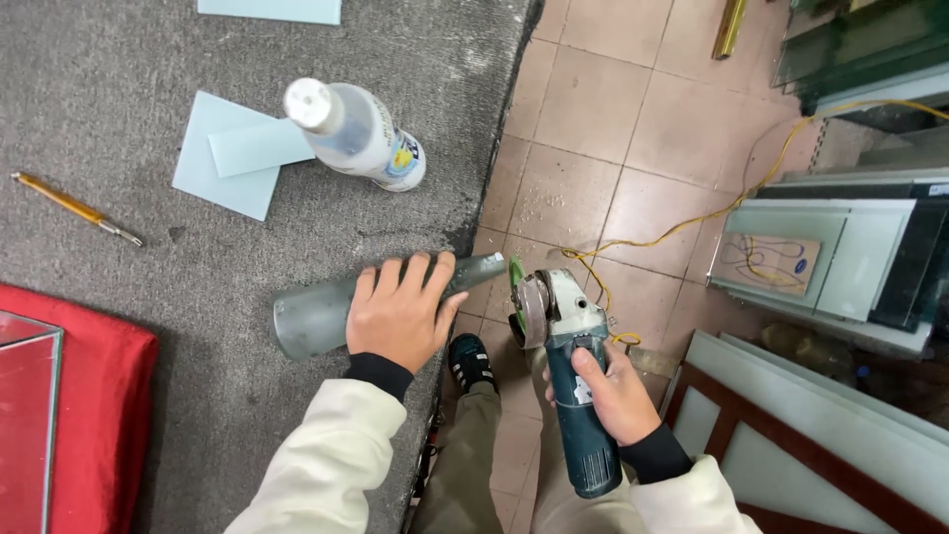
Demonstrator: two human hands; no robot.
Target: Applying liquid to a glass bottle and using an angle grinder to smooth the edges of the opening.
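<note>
A single head-worn camera looks almost straight down from above the person's chest, close to the work. The grey-carpeted table fills the frame from nine to twelve o'clock, its edge running from twelve down toward six. The tiled floor lies far below, from one to four o'clock. The wearer's sleeves enter at six o'clock, with the left hand near centre and the right hand at five o'clock. There is no second view to compare.
</note>
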